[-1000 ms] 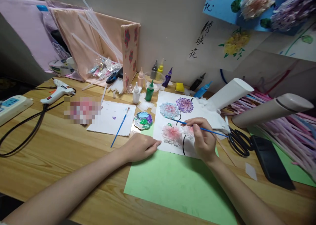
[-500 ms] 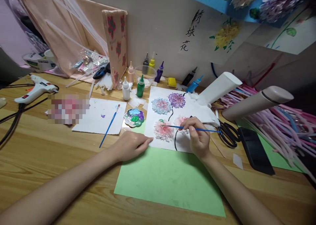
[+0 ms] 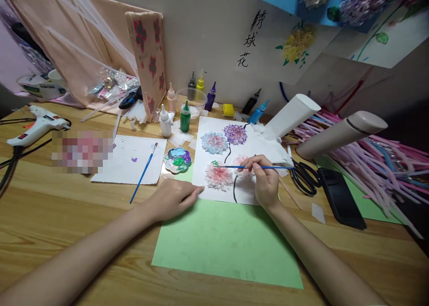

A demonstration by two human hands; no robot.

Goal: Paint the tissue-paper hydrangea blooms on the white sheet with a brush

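Observation:
My right hand (image 3: 266, 180) pinches a thin blue paintbrush (image 3: 276, 167) held nearly level above a sheet of white paper (image 3: 214, 123). The brush tip is beside a green mark at the top of a pink ruffled flower (image 3: 218, 177). More raised flowers, a pale blue-and-pink one (image 3: 213, 142) and a purple one (image 3: 235, 134), sit higher on the sheet, with black stem lines. Another pale pink flower (image 3: 240, 163) is partly behind my right hand. My left hand (image 3: 176, 198) lies on the sheet's lower left corner, index finger stretched out, holding nothing.
A flower-shaped paint palette (image 3: 177, 160) with green and purple paint stands left of the sheet. Another brush (image 3: 144, 172) rests across a paint-spotted paper (image 3: 112, 165). Paint bottles (image 3: 185, 118) stand behind. Scissors (image 3: 305, 176), a phone (image 3: 340, 198) and a bottle (image 3: 342, 135) are right; a glue gun (image 3: 36, 126) lies left.
The brush tip has moved up slightly, from the pink flower's petals to the green mark at its top edge. My left hand stays on the paper corner; the camera view has shifted a little.

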